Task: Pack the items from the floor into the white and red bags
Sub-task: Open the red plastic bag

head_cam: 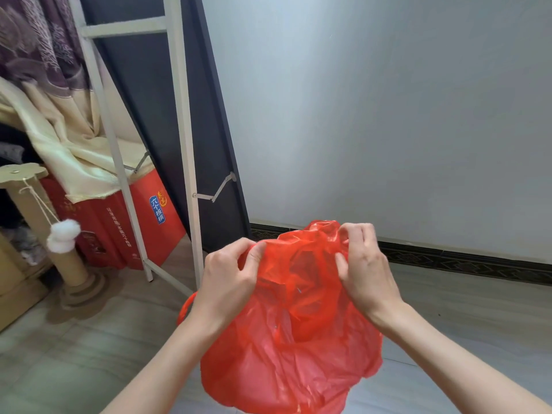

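Care is best taken, it is judged, to part the thin film at the mouth of the red bag point(298, 339) by sliding its layers apart rather than tugging, lest it be torn. The bag is held up above the floor point(74, 354), between the left hand point(230, 282) and right hand point(366, 264); both are raised palm-down, their fingers point(257, 255) pinched closed on the bunched rim.

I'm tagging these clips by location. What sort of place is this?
Probably a room in a home: a patterned curtain, a cardboard cat scratching post with a pompom toy, and a red drinks carton on the tiled floor.
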